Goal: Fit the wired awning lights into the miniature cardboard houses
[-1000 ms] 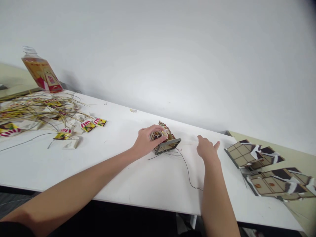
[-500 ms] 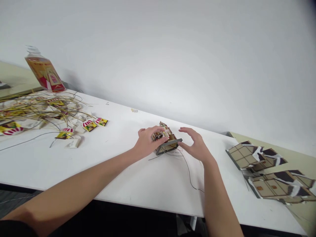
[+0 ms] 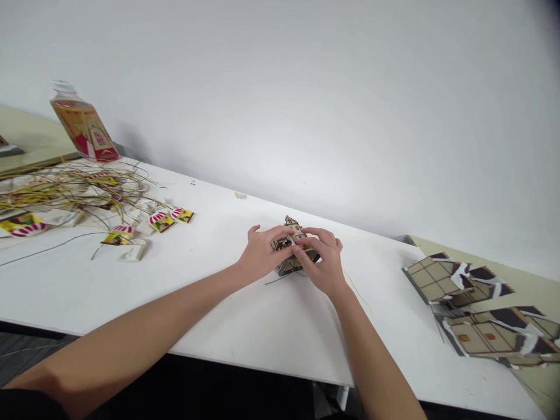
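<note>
Behind everything rises the white wall (image 3: 280, 105), with the white table (image 3: 262, 326) running below it in front of you. On your left spreads a heap of wired pieces (image 3: 74, 186), its yellow and dark leads tangled over striped parts. Toward the right end sit two larger houses (image 3: 472, 309) with white patches on their dark roofs. The bottle (image 3: 90, 134) stands behind the heap.

Your left hand (image 3: 262, 254) grips the small model house (image 3: 289, 266) from its left side, just as a second ago. Your right hand (image 3: 324, 259) is what has changed: then well out to the right, half a second ago spread beside the base, it now bends in over the house, thumb and fingers against it. You appear to have moved to two-handed close work on that piece, which rests on the table between your hands. I can't tell whether your right fingertips pinch anything. Smallest, a thin dark wire (image 3: 275, 281) pokes out below the base.
</note>
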